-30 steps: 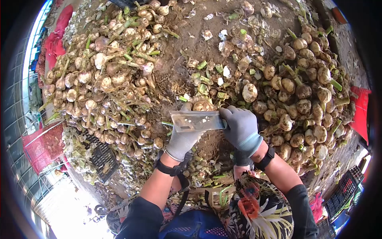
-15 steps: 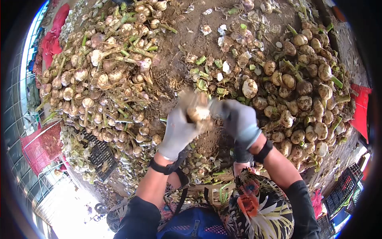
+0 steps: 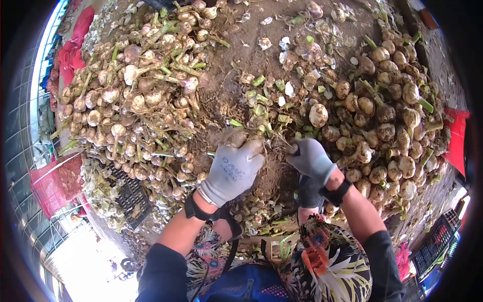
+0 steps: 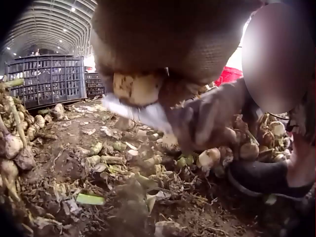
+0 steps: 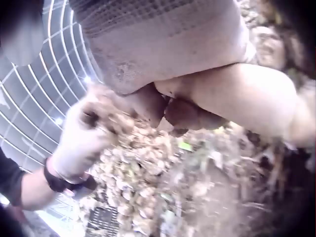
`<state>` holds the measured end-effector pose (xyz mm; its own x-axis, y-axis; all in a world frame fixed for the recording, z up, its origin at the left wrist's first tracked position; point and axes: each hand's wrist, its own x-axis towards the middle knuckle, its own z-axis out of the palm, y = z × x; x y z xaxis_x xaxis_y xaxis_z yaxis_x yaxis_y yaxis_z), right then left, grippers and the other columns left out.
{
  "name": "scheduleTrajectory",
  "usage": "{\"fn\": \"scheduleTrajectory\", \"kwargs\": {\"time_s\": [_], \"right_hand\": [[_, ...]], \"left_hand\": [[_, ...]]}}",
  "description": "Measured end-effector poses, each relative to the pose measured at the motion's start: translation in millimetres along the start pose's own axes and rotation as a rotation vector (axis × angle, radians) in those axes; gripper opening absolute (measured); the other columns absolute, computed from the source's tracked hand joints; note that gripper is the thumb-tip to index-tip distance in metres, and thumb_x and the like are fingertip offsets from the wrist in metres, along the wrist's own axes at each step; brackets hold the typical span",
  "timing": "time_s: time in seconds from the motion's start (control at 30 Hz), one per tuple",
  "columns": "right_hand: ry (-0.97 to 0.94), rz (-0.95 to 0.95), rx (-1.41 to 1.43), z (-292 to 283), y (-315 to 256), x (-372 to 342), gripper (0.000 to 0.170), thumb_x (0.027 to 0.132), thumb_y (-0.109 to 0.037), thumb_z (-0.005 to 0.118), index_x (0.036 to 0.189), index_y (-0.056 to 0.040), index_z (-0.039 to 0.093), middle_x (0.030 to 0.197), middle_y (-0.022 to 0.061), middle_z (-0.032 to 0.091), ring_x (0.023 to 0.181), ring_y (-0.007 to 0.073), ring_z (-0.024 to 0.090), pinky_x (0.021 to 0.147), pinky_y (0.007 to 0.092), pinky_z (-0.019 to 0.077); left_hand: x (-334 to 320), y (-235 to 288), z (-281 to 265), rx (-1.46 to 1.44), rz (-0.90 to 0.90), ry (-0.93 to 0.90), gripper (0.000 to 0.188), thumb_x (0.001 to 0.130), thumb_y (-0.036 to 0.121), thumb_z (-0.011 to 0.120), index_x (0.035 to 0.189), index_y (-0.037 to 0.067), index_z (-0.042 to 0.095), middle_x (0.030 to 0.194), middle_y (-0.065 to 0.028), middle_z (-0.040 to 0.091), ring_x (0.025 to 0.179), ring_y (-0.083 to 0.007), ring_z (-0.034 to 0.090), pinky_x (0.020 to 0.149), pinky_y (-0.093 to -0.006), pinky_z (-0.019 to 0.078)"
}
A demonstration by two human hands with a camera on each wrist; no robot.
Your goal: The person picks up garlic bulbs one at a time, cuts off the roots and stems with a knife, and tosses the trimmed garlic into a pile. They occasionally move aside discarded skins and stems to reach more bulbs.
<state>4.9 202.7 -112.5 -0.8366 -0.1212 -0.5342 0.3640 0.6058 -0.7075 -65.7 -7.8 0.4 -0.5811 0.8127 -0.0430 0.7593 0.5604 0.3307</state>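
My gloved left hand (image 3: 234, 168) is back-up in the head view, its fingers curled round a garlic bulb. From the left wrist the pale, dirt-marked bulb (image 4: 136, 89) shows beneath the glove; the hand hides most of it in the head view. My gloved right hand (image 3: 309, 158) grips a cleaver a short way to the right. Its blade (image 4: 140, 116) is a pale blur just under the bulb in the left wrist view. Cut stalks and roots (image 3: 259, 118) lie on the soil beyond the hands.
A large heap of garlic with stalks (image 3: 136, 95) spreads on the left. Trimmed bulbs (image 3: 382, 121) are piled on the right. Black plastic crates (image 4: 47, 81) stand beyond the soil. A shoe (image 4: 269, 175) is close to the trimmed bulbs.
The cleaver lay flat across both hands, its broad blade showing; now that face is out of sight in the head view. The left hand has rolled back-up over the bulb, and the hands are apart.
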Motion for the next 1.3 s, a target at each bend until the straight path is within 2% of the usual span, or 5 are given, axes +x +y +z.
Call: {"fn": "scheduleTrajectory", "kwargs": {"time_s": [0.3,0.43,0.6,1.03,1.3], "right_hand": [[0.176,0.364,1.117,6,17,-16,0.016,0.089,-0.004,0.069,0.104,0.0019,0.067,0.085,0.0024,0.069,0.073,0.0124,0.066,0.071,0.0250,0.0542],[0.212,0.412,1.177,-4,5,-27,0.018,0.091,-0.007,0.069,0.105,0.0027,0.066,0.087,0.0042,0.069,0.074,0.0152,0.068,0.065,0.0278,0.0554],[0.214,0.441,1.291,-8,7,-26,0.018,0.092,-0.009,0.068,0.105,0.0025,0.067,0.088,0.0049,0.069,0.073,0.0143,0.068,0.063,0.0279,0.0555],[0.258,0.306,1.083,13,22,-26,0.024,0.089,-0.005,0.071,0.112,0.0026,0.069,0.094,0.0010,0.069,0.081,0.0085,0.061,0.074,0.0260,0.0523],[0.281,0.245,0.984,25,25,-24,0.021,0.087,-0.002,0.073,0.107,0.0028,0.070,0.092,0.0020,0.070,0.080,0.0077,0.062,0.073,0.0228,0.0510]], "left_hand": [[152,-23,18,-0.367,-0.005,0.535,0.043,0.081,0.036,0.077,0.109,0.005,0.064,0.113,-0.0147,0.062,0.096,-0.0292,0.063,0.082,-0.0415,0.0539],[151,-98,72,-0.241,-0.882,-0.057,0.069,0.076,0.058,0.077,0.125,0.011,0.062,0.142,-0.0199,0.046,0.113,-0.0349,0.060,0.085,-0.0440,0.0582],[121,-18,122,0.054,-0.500,-0.037,0.072,0.064,0.047,0.085,0.128,0.022,0.063,0.149,-0.0173,0.043,0.139,-0.0424,0.036,0.108,-0.0714,0.0299],[-167,65,78,-0.128,-0.258,-1.040,0.047,0.086,0.038,0.065,0.129,0.017,0.062,0.147,-0.0162,0.044,0.119,-0.0374,0.059,0.091,-0.0496,0.0509],[-17,-108,68,-0.044,-0.712,-0.020,0.060,0.089,0.054,0.064,0.130,0.010,0.060,0.136,-0.0222,0.052,0.108,-0.0349,0.062,0.091,-0.0436,0.0548]]}}
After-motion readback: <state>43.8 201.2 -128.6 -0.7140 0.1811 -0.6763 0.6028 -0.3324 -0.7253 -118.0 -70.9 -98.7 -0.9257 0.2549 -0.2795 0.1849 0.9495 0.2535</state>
